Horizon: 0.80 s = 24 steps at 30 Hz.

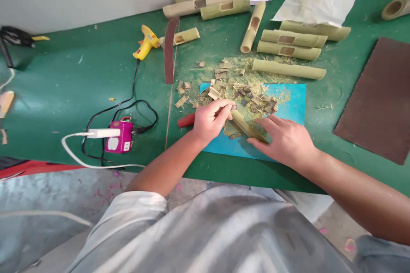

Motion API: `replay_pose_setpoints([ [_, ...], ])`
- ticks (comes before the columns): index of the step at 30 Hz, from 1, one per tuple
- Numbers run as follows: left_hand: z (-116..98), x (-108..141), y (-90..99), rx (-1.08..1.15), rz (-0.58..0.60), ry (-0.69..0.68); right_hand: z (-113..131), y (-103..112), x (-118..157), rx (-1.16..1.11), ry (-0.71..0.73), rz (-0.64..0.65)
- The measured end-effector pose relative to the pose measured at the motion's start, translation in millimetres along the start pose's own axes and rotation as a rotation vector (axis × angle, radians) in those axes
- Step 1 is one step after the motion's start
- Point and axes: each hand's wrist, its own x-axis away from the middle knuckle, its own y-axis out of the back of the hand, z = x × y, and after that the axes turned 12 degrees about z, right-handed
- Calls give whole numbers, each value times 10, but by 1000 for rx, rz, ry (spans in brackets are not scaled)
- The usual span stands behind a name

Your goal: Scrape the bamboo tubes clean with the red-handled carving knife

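My left hand [209, 121] is closed, with a small brown piece [234, 107] pinched at the fingertips; what it is made of I cannot tell. Just below those fingertips a green bamboo tube [245, 126] slants down to the right. Around the tube's lower end, my right hand [286, 140] has its thumb on the near side and its fingers on the far side. Under both hands lies a blue sheet [294, 102], strewn with bamboo chips [254, 97] and shavings. A red handle [185, 120] sticks out left of my left hand, its other end hidden.
Behind are several notched bamboo tubes [288, 53] and a white paper sheet [315, 0]. Brown sandpaper [378, 100] lies right; a narrow brown strip [171, 51] and yellow glue gun [146, 42] lie left. Black and white cables meet a purple power strip [119, 136] near the table edge.
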Motion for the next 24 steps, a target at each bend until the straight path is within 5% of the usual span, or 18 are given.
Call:
replay_pose_setpoints([
  [24, 80, -56, 36, -171, 22, -155, -72, -42, -53, -83, 102, -123],
])
